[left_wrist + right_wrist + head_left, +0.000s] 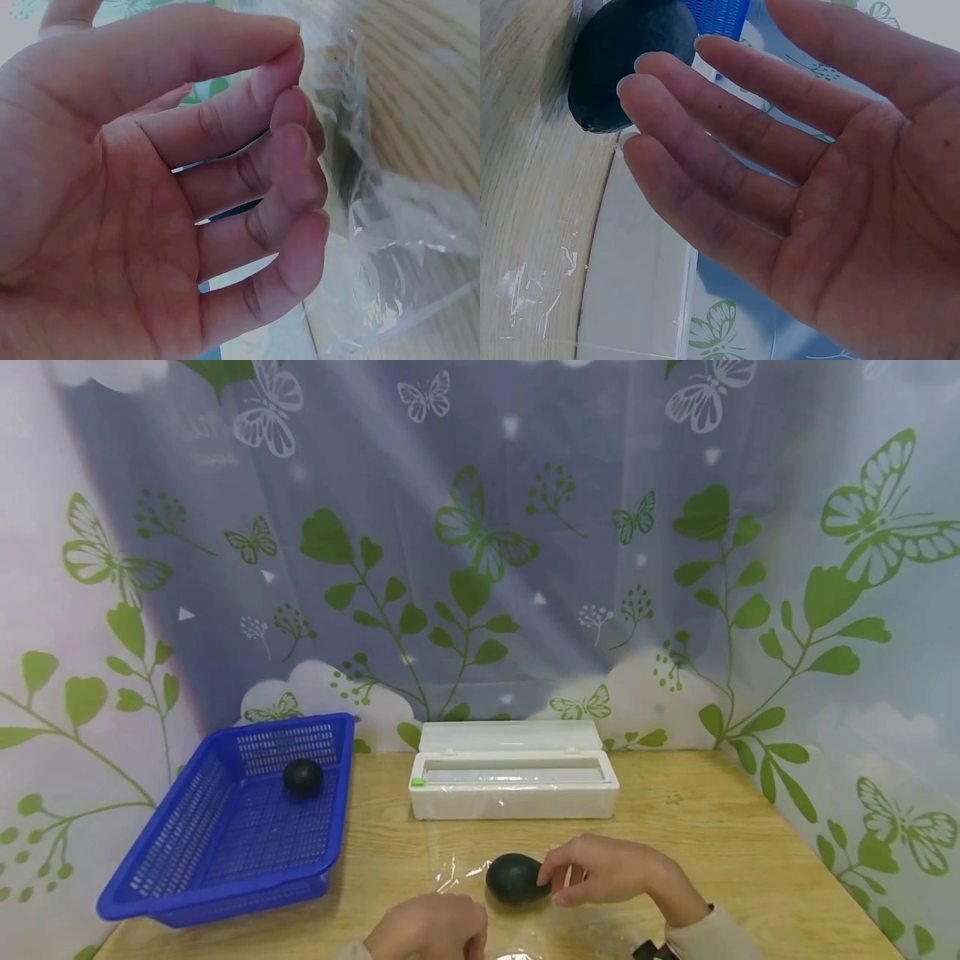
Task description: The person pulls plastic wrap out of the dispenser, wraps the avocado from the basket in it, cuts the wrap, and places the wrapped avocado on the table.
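A dark green, oval, avocado-like fruit (516,878) lies on clear cling film (450,881) spread over the wooden table. To its right is my right hand (611,870), its loosely bent fingertips at the fruit's side. The right wrist view shows those fingers relaxed beside the fruit (619,64), the palm bare. My left hand (433,927) is low in the head view, nearer me than the fruit. In the left wrist view, its thumb and index fingertips meet at the crinkled film (390,277), seemingly pinching it; the other fingers are curled.
Behind the fruit stands a white cling film dispenser (517,802) with its lid (510,737) raised. A blue plastic basket (341,827) at the left holds another dark oval fruit (303,777). A printed curtain (570,635) hangs behind the table (697,827).
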A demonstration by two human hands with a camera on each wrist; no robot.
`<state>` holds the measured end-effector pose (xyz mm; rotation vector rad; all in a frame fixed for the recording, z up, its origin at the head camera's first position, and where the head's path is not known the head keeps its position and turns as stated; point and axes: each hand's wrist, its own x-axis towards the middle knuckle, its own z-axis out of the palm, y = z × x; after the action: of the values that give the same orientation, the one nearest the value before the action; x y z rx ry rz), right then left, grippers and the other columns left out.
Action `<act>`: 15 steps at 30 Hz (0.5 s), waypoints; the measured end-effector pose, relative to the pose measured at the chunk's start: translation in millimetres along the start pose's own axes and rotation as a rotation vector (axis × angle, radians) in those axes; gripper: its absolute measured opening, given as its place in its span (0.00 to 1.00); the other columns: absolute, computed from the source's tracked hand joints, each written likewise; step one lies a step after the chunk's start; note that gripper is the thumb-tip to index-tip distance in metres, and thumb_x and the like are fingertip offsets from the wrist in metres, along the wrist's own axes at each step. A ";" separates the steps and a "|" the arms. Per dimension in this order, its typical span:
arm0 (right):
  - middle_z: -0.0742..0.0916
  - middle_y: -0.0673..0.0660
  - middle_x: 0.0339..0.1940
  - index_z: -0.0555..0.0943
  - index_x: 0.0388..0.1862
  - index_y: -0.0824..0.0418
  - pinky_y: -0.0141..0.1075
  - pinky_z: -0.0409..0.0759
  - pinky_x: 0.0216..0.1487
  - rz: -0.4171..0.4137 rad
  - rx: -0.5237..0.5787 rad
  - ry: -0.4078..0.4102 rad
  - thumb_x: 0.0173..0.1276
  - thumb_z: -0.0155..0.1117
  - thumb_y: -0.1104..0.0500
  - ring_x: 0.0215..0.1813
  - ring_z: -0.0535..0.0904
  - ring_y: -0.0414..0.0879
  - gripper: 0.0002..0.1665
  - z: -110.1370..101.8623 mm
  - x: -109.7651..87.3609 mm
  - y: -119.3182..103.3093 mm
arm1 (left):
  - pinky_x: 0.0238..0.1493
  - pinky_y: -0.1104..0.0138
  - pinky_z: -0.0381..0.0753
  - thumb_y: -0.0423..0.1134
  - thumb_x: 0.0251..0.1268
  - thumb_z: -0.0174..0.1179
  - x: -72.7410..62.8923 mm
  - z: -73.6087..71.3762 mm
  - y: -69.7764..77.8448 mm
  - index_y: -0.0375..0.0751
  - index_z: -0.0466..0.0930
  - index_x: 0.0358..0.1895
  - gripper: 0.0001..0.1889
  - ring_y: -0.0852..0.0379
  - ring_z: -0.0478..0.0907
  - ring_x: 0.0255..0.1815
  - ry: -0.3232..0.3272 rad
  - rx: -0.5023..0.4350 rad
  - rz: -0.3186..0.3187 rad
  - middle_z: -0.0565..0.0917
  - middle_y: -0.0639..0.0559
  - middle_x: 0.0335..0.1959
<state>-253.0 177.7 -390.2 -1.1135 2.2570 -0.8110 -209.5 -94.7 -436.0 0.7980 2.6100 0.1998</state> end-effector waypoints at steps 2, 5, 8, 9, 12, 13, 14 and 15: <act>0.90 0.54 0.46 0.83 0.57 0.65 0.29 0.84 0.48 0.003 0.001 0.000 0.76 0.63 0.58 0.46 0.85 0.33 0.16 -0.2 0.5 -0.1 | 0.25 0.69 0.75 0.37 0.49 0.74 0.0 0.5 0.3 0.59 0.83 0.22 0.10 0.68 0.73 0.24 0.011 -0.017 -0.020 0.78 0.69 0.22; 0.90 0.53 0.46 0.83 0.57 0.65 0.29 0.84 0.48 0.000 -0.001 0.000 0.76 0.63 0.58 0.46 0.84 0.32 0.16 -0.3 0.8 0.4 | 0.23 0.67 0.74 0.37 0.47 0.73 -0.2 3.5 3.1 0.60 0.80 0.20 0.12 0.67 0.72 0.23 0.040 -0.015 -0.078 0.77 0.68 0.21; 0.90 0.55 0.47 0.83 0.57 0.66 0.28 0.84 0.47 -0.009 0.001 -0.001 0.76 0.63 0.58 0.46 0.85 0.33 0.16 0.1 0.9 1.4 | 0.21 0.66 0.73 0.36 0.46 0.70 0.4 5.8 5.9 0.59 0.79 0.18 0.12 0.65 0.70 0.21 0.057 0.003 -0.113 0.76 0.66 0.20; 0.90 0.55 0.47 0.83 0.57 0.66 0.28 0.84 0.47 -0.011 0.002 -0.002 0.76 0.63 0.58 0.46 0.85 0.33 0.16 0.5 1.1 1.8 | 0.20 0.65 0.72 0.36 0.46 0.70 0.5 6.0 6.6 0.59 0.78 0.17 0.12 0.65 0.70 0.21 0.058 0.009 -0.117 0.76 0.66 0.19; 0.90 0.52 0.46 0.83 0.57 0.65 0.28 0.84 0.46 -0.015 -0.020 0.003 0.76 0.63 0.58 0.45 0.85 0.32 0.16 1.5 1.7 1.9 | 0.20 0.66 0.72 0.35 0.46 0.69 1.3 5.9 6.8 0.57 0.78 0.17 0.12 0.65 0.69 0.20 0.061 0.030 -0.100 0.75 0.65 0.19; 0.90 0.51 0.45 0.83 0.56 0.65 0.28 0.84 0.46 -0.014 -0.029 0.005 0.76 0.63 0.58 0.45 0.85 0.32 0.15 1.9 2.0 1.8 | 0.20 0.66 0.72 0.35 0.46 0.69 1.3 5.9 6.3 0.58 0.78 0.17 0.12 0.65 0.69 0.21 0.059 0.030 -0.095 0.75 0.66 0.19; 0.90 0.51 0.45 0.83 0.56 0.65 0.27 0.84 0.46 -0.013 -0.039 0.006 0.76 0.64 0.58 0.44 0.84 0.32 0.15 2.4 2.2 1.6 | 0.21 0.66 0.72 0.36 0.47 0.69 1.5 5.5 5.5 0.58 0.78 0.18 0.12 0.65 0.69 0.21 0.055 0.029 -0.085 0.75 0.66 0.19; 0.90 0.51 0.45 0.84 0.56 0.64 0.27 0.84 0.46 -0.013 -0.046 0.006 0.76 0.64 0.59 0.44 0.85 0.32 0.15 2.9 2.4 1.3 | 0.21 0.67 0.73 0.36 0.47 0.70 1.4 5.0 4.3 0.58 0.79 0.18 0.11 0.66 0.70 0.21 0.049 0.023 -0.070 0.75 0.66 0.20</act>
<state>-253.1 175.5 -393.6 -1.1495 2.2863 -0.7718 -206.3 -90.2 -440.0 0.7169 2.6856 0.1716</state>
